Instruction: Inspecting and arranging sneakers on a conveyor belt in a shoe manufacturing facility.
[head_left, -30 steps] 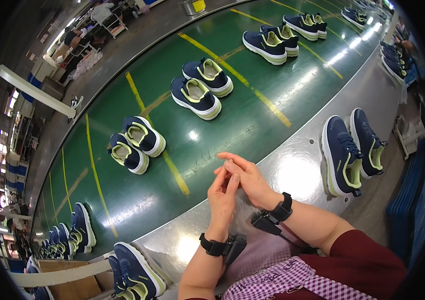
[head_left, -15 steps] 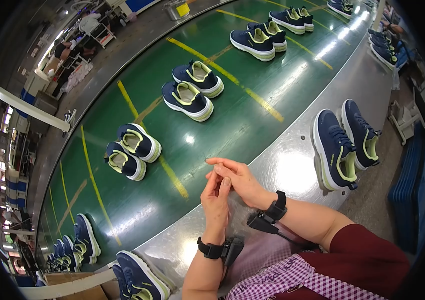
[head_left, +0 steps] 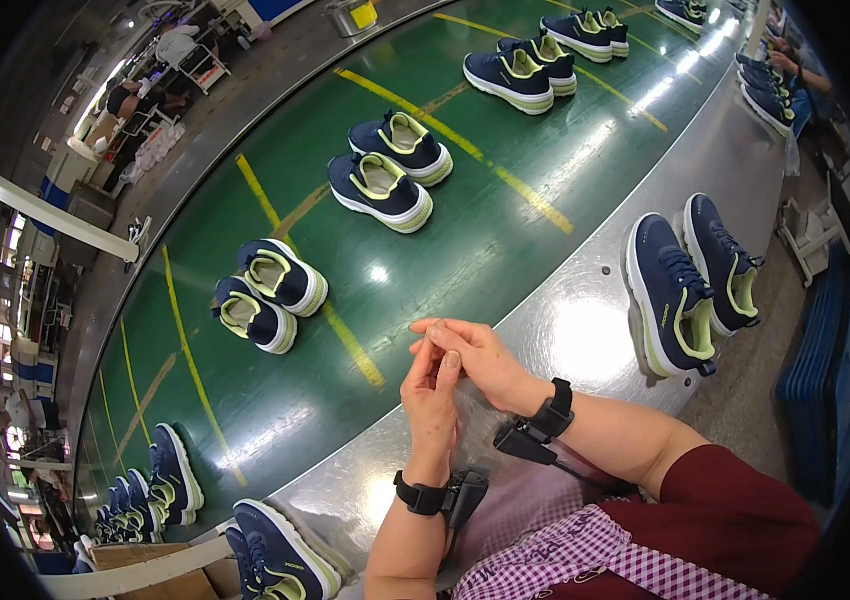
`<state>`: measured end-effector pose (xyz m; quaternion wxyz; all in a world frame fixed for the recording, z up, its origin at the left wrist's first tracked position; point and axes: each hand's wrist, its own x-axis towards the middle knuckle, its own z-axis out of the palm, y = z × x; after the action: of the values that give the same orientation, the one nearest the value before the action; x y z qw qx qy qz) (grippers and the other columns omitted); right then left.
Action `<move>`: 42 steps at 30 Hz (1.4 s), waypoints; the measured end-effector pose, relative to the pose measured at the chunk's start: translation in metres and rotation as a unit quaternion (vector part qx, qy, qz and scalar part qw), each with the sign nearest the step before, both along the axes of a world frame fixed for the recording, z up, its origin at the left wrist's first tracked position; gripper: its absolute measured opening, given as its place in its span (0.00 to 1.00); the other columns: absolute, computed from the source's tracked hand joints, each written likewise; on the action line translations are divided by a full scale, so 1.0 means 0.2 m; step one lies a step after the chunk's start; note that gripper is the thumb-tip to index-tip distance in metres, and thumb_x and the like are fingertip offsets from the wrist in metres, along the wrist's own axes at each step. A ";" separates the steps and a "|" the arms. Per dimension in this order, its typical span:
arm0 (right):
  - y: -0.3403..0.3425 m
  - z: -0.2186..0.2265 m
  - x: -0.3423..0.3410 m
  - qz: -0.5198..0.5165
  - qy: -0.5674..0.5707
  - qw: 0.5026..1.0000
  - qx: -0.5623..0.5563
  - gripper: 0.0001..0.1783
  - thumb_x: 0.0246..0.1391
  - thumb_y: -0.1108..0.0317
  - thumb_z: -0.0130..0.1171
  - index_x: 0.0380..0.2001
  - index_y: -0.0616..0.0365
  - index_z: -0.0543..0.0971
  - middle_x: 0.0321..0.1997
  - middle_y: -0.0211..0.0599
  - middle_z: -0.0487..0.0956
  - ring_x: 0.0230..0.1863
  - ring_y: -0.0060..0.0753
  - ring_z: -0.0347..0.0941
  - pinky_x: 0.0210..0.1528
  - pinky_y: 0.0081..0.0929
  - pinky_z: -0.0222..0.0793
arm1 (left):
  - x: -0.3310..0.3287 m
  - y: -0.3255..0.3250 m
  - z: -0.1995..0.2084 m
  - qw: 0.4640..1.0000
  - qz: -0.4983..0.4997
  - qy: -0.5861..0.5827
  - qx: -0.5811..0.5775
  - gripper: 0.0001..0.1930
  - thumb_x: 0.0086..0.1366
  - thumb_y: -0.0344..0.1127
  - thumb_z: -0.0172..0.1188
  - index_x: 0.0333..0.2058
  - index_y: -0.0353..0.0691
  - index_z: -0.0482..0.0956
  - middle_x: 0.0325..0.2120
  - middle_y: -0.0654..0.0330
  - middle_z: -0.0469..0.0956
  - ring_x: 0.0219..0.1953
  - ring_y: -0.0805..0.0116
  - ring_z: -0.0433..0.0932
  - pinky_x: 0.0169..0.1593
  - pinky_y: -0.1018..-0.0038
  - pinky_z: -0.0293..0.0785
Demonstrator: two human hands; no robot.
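Observation:
My left hand (head_left: 431, 405) and my right hand (head_left: 490, 368) meet in front of me, over the near edge of the green conveyor belt (head_left: 445, 265). Their fingers are closed and the fingertips press together; anything between them is hidden or too small to make out. Nearest on the belt is a pair of navy sneakers (head_left: 285, 278) with lime lining and white soles. Farther along sits another such pair (head_left: 385, 190). To my right, one more pair of sneakers (head_left: 673, 290) rests on the metal ledge (head_left: 555, 335), apart from my hands.
Several more pairs of sneakers ride toward the belt's far end, including one pair (head_left: 520, 75). At lower left stand a sneaker (head_left: 285, 550) and a row of shoes (head_left: 170, 475). Stacked blue trays (head_left: 810, 400) are at right. A white bar (head_left: 50, 215) juts in at left.
The sneakers on the belt have shifted slightly toward the upper right along with the yellow lines. My fingertips have moved a little against each other; my forearms stay put.

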<state>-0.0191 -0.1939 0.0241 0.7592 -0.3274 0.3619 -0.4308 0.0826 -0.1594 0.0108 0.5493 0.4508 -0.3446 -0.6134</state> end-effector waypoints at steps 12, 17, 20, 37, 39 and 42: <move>0.03 0.01 0.05 -0.006 0.018 0.999 -0.037 0.22 0.65 0.58 0.45 0.59 0.55 0.67 0.42 0.36 0.76 0.40 0.21 0.72 0.44 0.21 0.70 | 0.05 0.02 0.00 1.000 -0.003 -0.007 -0.001 0.22 0.68 0.32 0.52 0.58 0.29 0.64 0.53 0.55 0.69 0.55 0.68 0.68 0.57 0.72 0.65; 0.04 0.00 0.09 -0.026 -0.001 0.999 -0.027 0.21 0.65 0.61 0.45 0.59 0.54 0.67 0.42 0.36 0.76 0.40 0.20 0.72 0.44 0.21 0.70 | 0.08 0.03 -0.01 1.000 -0.002 -0.002 -0.010 0.21 0.68 0.32 0.52 0.57 0.29 0.65 0.52 0.57 0.68 0.54 0.69 0.69 0.57 0.73 0.65; 0.04 0.01 0.12 -0.030 -0.005 0.999 -0.022 0.20 0.65 0.64 0.45 0.59 0.54 0.67 0.40 0.32 0.76 0.41 0.20 0.70 0.46 0.20 0.69 | 0.11 0.03 0.00 1.000 -0.001 -0.004 -0.007 0.21 0.68 0.32 0.52 0.56 0.29 0.65 0.52 0.58 0.68 0.54 0.69 0.69 0.56 0.73 0.66; 0.09 0.03 0.15 -0.051 0.011 0.998 -0.026 0.22 0.63 0.56 0.49 0.51 0.61 0.74 0.40 0.30 0.77 0.41 0.19 0.69 0.47 0.21 0.66 | 0.12 0.07 0.05 0.999 0.012 0.002 -0.033 0.22 0.69 0.34 0.49 0.57 0.28 0.62 0.52 0.55 0.68 0.52 0.70 0.71 0.54 0.76 0.70; 0.09 0.05 0.15 -0.025 0.028 0.999 -0.019 0.23 0.63 0.53 0.49 0.48 0.61 0.76 0.39 0.30 0.78 0.42 0.18 0.69 0.47 0.22 0.66 | 0.13 0.07 0.06 0.999 0.012 -0.011 -0.032 0.21 0.70 0.34 0.47 0.58 0.28 0.61 0.51 0.54 0.69 0.51 0.69 0.72 0.53 0.76 0.70; 0.10 0.04 0.17 -0.028 0.036 0.999 -0.021 0.23 0.63 0.52 0.48 0.49 0.60 0.76 0.38 0.30 0.78 0.41 0.18 0.69 0.47 0.22 0.66 | 0.15 0.08 0.07 1.000 0.009 -0.011 -0.025 0.23 0.69 0.36 0.50 0.57 0.28 0.61 0.51 0.54 0.68 0.52 0.67 0.71 0.54 0.74 0.69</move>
<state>0.0158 -0.1743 0.0320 0.7264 -0.3487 0.3883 -0.4473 0.1119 -0.1439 0.0248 0.5620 0.4468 -0.3618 -0.5946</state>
